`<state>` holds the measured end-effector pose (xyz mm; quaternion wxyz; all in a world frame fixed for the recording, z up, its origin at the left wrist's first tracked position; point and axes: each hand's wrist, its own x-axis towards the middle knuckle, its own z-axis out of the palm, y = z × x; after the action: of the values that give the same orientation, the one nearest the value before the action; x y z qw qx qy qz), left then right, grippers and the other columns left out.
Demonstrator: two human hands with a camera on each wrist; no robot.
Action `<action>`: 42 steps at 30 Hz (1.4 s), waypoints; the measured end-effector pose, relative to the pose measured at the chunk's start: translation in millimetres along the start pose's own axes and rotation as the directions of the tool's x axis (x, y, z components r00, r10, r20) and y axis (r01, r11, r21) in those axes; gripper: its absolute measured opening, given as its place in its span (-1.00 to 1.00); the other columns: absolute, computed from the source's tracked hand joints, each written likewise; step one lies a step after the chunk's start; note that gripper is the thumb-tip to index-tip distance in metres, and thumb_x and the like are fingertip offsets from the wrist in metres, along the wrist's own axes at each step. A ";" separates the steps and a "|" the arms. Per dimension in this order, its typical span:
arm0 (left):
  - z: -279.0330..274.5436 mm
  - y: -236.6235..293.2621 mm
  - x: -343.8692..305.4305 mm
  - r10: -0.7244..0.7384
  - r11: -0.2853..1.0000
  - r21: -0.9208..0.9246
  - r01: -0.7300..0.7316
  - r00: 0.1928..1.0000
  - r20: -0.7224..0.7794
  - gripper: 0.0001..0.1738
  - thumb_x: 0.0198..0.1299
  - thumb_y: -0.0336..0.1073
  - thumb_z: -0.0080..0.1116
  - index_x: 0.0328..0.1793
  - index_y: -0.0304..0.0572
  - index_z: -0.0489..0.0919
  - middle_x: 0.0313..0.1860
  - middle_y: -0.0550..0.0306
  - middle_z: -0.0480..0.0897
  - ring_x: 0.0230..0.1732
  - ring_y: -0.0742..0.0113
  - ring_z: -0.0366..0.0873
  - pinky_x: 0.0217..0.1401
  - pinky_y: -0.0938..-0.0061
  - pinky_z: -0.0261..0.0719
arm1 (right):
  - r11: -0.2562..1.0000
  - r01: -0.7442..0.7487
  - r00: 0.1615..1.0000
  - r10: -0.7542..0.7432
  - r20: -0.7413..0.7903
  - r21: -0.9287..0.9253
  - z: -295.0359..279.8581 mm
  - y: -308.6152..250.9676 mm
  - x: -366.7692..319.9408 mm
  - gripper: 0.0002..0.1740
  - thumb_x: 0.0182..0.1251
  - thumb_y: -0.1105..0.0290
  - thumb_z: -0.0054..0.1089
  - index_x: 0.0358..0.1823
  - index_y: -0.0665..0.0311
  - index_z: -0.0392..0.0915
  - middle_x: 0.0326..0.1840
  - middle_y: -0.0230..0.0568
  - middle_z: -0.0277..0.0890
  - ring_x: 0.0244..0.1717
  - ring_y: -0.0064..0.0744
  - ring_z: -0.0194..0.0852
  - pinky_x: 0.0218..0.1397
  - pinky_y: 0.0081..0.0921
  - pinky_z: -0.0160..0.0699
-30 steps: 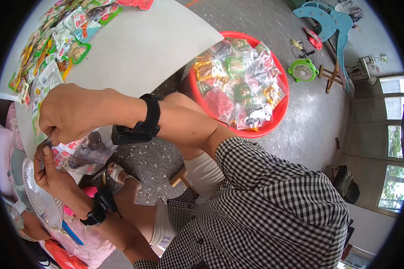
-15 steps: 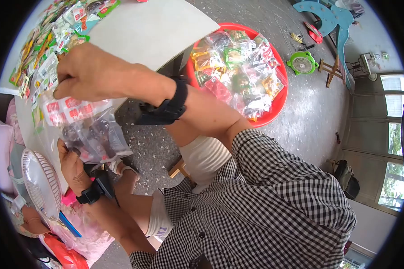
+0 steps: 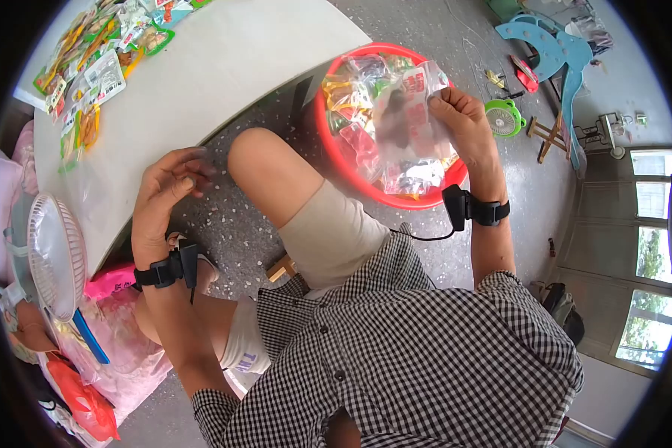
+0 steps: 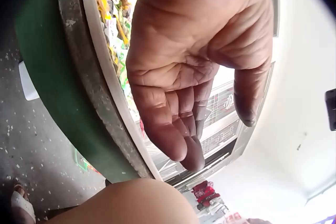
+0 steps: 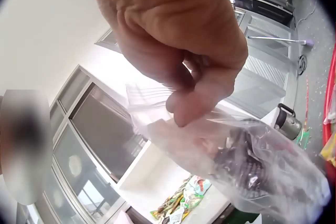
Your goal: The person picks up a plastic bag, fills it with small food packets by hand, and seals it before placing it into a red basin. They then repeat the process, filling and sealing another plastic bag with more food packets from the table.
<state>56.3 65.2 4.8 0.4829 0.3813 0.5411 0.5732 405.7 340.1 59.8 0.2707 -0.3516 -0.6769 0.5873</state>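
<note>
Over the red basin [image 3: 408, 201], the right hand [image 3: 467, 125] pinches the top edge of a clear zip bag [image 3: 403, 123] with red print and dark contents. Thumb and fingertips meet on the bag's upper strip in the right wrist view, where the bag [image 5: 252, 163] hangs below the hand [image 5: 181, 35]. Inside the basin lie several similar filled bags [image 3: 358, 142]. The left hand [image 3: 163, 187] is in the air by the table edge, holding nothing. Its fingers [image 4: 157, 116] are loosely bent in the left wrist view, thumb held apart.
Many small food packets [image 3: 101, 45] are spread at the far left of the white table [image 3: 224, 67]. A white plastic basket [image 3: 56, 254] stands at the table's near left, beside a pink bag [image 3: 106, 284]. Beyond the basin is a small green fan [image 3: 504, 118]. The person's knee [image 3: 257, 160] lies between the hands.
The right hand has carried the bag from the left, by the table, across to over the basin. The left hand has let go of the bag and moved slightly up and right.
</note>
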 end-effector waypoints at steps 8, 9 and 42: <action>-9.8 -12.1 -9.2 -0.048 0.995 0.090 0.051 0.998 -0.031 -0.43 0.06 -0.13 0.22 0.16 -0.30 0.47 -0.15 0.08 0.61 -0.20 0.41 0.55 -0.15 0.61 0.44 | 0.957 -0.290 0.939 0.282 -0.195 -0.014 -41.5 87.1 -22.7 -0.78 0.25 0.47 0.08 -0.17 0.52 0.51 -0.31 -0.19 0.57 -0.36 -0.47 0.59 -0.26 -0.58 0.65; -10.5 -12.6 -9.7 -0.051 0.993 0.104 0.054 0.998 -0.026 -0.40 0.07 -0.09 0.22 0.17 -0.32 0.45 -0.14 0.07 0.60 -0.21 0.41 0.53 -0.15 0.61 0.45 | 0.956 -0.290 0.937 0.295 -0.190 0.055 -40.9 91.7 -24.0 -0.78 0.25 0.49 0.07 -0.16 0.53 0.50 -0.28 -0.18 0.57 -0.32 -0.46 0.59 -0.24 -0.57 0.65; -12.4 -37.9 8.6 -0.246 0.930 0.276 0.244 0.969 -0.027 -0.49 0.07 -0.28 0.26 0.14 -0.37 0.44 -0.19 0.14 0.55 -0.09 0.44 0.48 0.00 0.57 0.43 | 0.550 -0.187 0.954 0.300 -0.017 -0.814 -14.7 331.0 10.9 -0.77 0.10 0.45 0.31 -0.21 0.41 0.60 -0.33 -0.16 0.66 -0.25 -0.48 0.64 -0.09 -0.55 0.60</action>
<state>47.7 68.4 -34.9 0.4947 0.3768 0.6574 0.4256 462.9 378.5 -264.5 -0.0455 -0.4889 -0.8289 0.2680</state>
